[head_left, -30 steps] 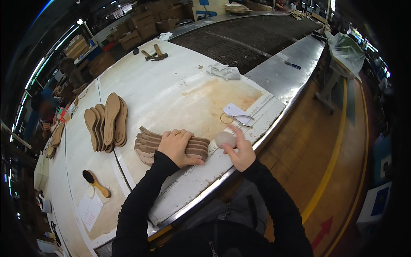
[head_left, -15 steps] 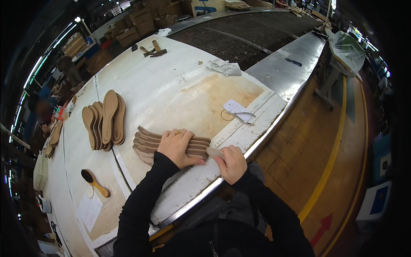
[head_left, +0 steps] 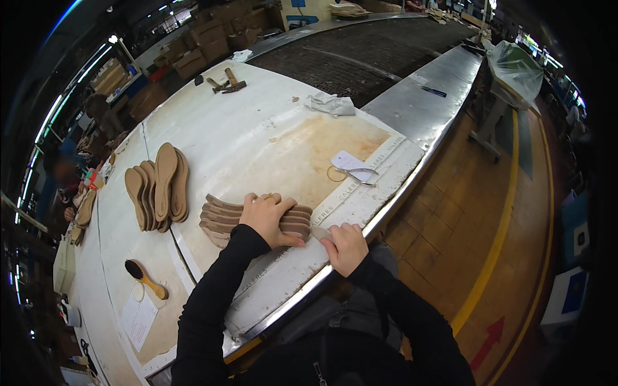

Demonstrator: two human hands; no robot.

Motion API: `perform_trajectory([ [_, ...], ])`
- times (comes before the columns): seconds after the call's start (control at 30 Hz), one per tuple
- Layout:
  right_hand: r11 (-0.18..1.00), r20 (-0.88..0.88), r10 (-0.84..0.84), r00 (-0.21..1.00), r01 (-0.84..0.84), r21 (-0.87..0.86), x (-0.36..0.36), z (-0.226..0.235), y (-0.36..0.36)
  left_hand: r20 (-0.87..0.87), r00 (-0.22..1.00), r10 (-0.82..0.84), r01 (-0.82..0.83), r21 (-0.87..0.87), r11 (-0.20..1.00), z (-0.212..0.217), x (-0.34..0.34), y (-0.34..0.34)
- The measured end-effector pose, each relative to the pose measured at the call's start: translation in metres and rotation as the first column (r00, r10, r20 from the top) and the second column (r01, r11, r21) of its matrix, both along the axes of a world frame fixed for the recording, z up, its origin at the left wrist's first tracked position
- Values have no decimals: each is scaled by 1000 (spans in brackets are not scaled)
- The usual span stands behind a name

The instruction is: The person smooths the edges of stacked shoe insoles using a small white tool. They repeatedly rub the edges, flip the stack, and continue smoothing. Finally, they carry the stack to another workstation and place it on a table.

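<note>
A stack of brown shoe insoles [head_left: 221, 217] lies near the table's front edge, fanned into steps at its left end. My left hand [head_left: 266, 219] is closed around the stack, fingers over the top and thumb along the near side. Just off the stack's right end, my right hand [head_left: 348, 249] grips a pale, flat, rounded piece [head_left: 320, 233] between thumb and fingers; its exact kind is unclear. Further left, more tan insoles [head_left: 166, 183] overlap in a pile on the table.
The white table [head_left: 238, 141] carries a wooden-handled brush [head_left: 147, 279], a paper sheet [head_left: 138, 320], a white tag with metal snips [head_left: 354, 168], a white cloth [head_left: 330, 104] and hammers [head_left: 230, 82]. A dark conveyor belt [head_left: 351, 55] runs behind. A person sits at far left.
My right hand and its pale piece have moved slightly down and left along the stack's right end. My left hand still holds the stack. The whole view has shifted a little.
</note>
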State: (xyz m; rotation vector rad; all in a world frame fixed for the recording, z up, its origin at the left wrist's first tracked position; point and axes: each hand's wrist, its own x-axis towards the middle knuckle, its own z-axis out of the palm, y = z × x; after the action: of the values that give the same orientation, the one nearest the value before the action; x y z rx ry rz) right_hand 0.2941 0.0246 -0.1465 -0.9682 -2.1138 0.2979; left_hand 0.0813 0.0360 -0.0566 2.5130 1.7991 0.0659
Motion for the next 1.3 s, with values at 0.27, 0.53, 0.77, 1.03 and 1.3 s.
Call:
perform_trajectory([
  [0.27, 994, -145, 54, 988, -39, 105, -9, 34, 27, 103, 992, -75, 77, -12, 997, -3, -3, 7],
  [0.53, 988, -123, 102, 987, -87, 126, -21, 25, 27, 222, 968, -114, 104, 55, 993, -4, -2, 4],
  [0.77, 996, 51, 33, 998, -38, 83, 7, 13, 14, 201, 976, -81, 78, 23, 997, -1, -1, 6],
  [1.03, 960, -57, 184, 981, -166, 227, -22, 31, 49, 247, 961, -127, 112, 76, 991, -6, -3, 6],
  [1.3, 990, 175, 80, 981, -99, 101, 12, 1, 37, 236, 964, -119, 104, 77, 992, -6, -3, 6],
])
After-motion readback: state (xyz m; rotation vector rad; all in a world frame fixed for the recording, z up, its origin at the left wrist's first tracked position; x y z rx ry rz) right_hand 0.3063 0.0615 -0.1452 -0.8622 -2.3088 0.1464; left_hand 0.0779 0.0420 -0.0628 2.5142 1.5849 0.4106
